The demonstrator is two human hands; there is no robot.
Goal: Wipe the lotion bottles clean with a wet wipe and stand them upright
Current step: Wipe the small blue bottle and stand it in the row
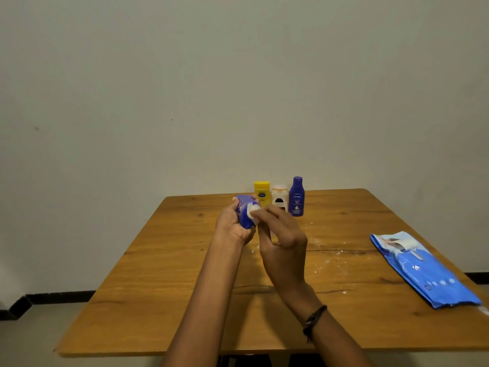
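My left hand (230,225) grips a blue lotion bottle (244,211) above the middle of the wooden table (164,274). My right hand (280,242) presses a small white wet wipe (252,211) against the bottle's side. Behind my hands, near the table's far edge, three bottles stand upright in a row: a yellow one (262,193), a white one with a dark label (280,197), and a tall blue one (297,196).
A blue pack of wet wipes (420,268) lies flat on the right side of the table, its flap lifted. White smears and specks (328,250) mark the wood between the pack and my hands. A plain wall stands close behind the table.
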